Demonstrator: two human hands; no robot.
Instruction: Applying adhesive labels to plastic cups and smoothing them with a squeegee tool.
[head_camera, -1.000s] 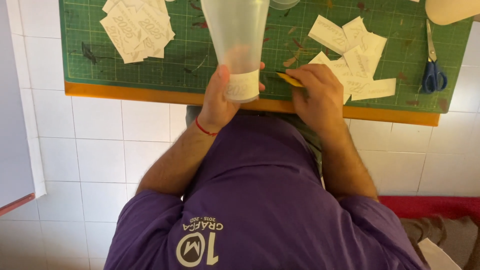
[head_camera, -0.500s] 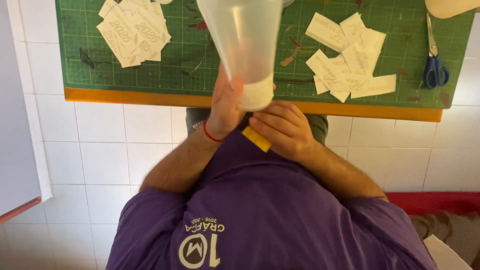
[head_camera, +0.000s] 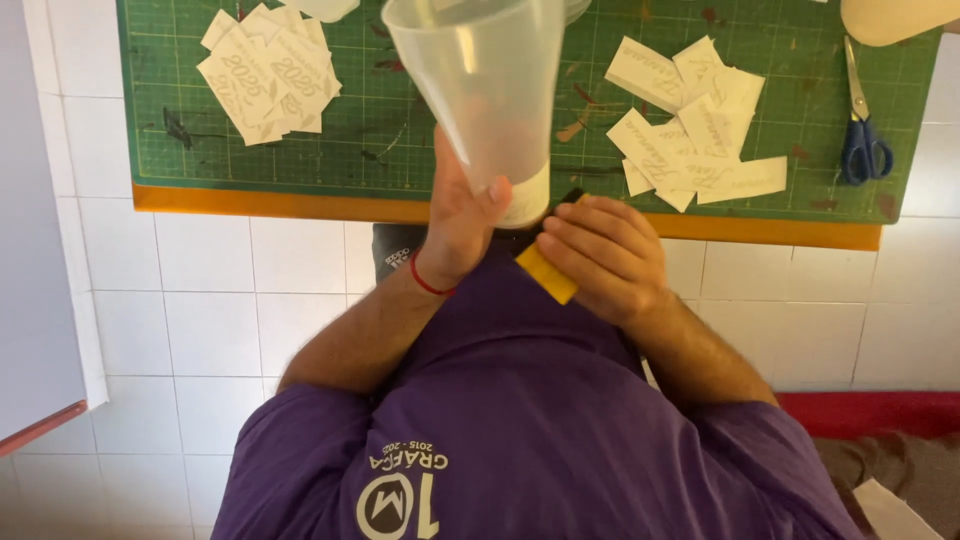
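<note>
My left hand (head_camera: 460, 225), with a red band at the wrist, grips a tall translucent plastic cup (head_camera: 480, 90) near its narrow base, tilted so the wide mouth points away from me. A white sticker (head_camera: 532, 200) wraps the base of the cup. My right hand (head_camera: 600, 255) holds a flat yellow scraper card (head_camera: 545, 272) just below and to the right of the cup's base, with its fingers close to the sticker. Both hands are over the near edge of a green cutting mat (head_camera: 400, 140), above my purple shirt.
A pile of white printed stickers (head_camera: 265, 75) lies at the mat's left, another pile (head_camera: 690, 120) at its right. Blue-handled scissors (head_camera: 862, 135) rest near the right edge. A white panel (head_camera: 40, 250) stands left. The counter is white tile (head_camera: 200, 290).
My right hand left the mat, drew back toward my body with the yellow card, then rose beside the cup's base. The cup has tipped and come closer to the camera.
</note>
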